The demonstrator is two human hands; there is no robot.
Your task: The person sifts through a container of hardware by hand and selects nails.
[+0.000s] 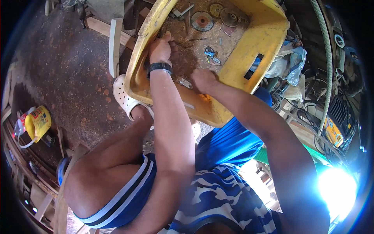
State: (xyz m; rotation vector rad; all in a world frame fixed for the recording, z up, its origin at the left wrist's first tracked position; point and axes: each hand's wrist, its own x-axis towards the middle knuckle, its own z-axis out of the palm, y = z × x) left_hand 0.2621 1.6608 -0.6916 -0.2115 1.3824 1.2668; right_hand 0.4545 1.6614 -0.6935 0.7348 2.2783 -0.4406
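Observation:
A yellow plastic crate [245, 49] lies before me with sawdust and odds and ends inside. My left hand [161, 49], a black band on its wrist, reaches in at the left wall; its fingers are curled and what they may hold is hidden. Near the crate's lower wall, my right hand [203, 80] is bent into a loose fist, its fingertips hidden, beside a small whitish metal piece [185, 83]. A blue torn wrapper [212, 55] lies above that hand. Farther up are a cutting disc [202, 21], a yellow-labelled disc [216, 10] and a grey disc [230, 17].
Wooden boards [114, 48] lie left of the crate, near a white perforated clog [125, 96] on my foot. A yellow container [40, 122] is at the far left. On the right are plastic bags [287, 63], a pale hose [327, 58] and a yellow-black machine [336, 128] with cables.

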